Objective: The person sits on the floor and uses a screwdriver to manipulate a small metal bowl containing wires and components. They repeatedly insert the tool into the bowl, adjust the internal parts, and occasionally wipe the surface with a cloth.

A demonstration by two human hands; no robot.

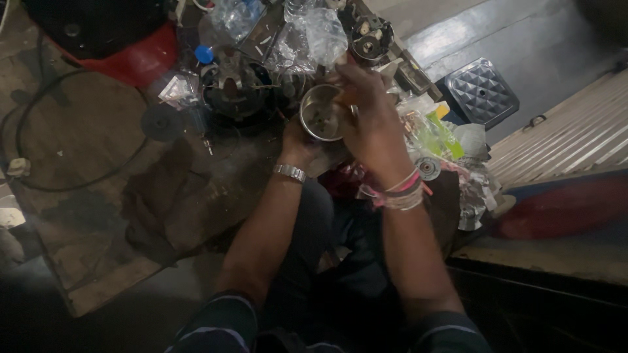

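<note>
So both hands are up on a round metal housing [322,114], a shiny cup-shaped part with its open mouth facing the camera and some dark bits down inside. It sits near the far middle of the workbench [91,196], right in front of the pile of clutter. The left hand [297,140] is underneath and behind it, fingers curled closed around the bottom of the housing; there's a metal watch [290,172] on that wrist. The right hand [366,117] comes over the right side of the rim, fingers bent and pinched at the top edge. Can't tell if there's something small between the fingertips, it's too dark and blurry there. That wrist has a bunch of thread bands [399,191], pink and pale.

Around it: a dark motor-looking part [235,88] just left of the housing, crinkly clear plastic bags [314,33] behind it, a bottle with a blue cap [204,54], a black cable [52,150] looping across the left side of the bench, and a red tub [134,59] at the far left corner. A grey textured metal plate [481,91] lies off to the right
</note>
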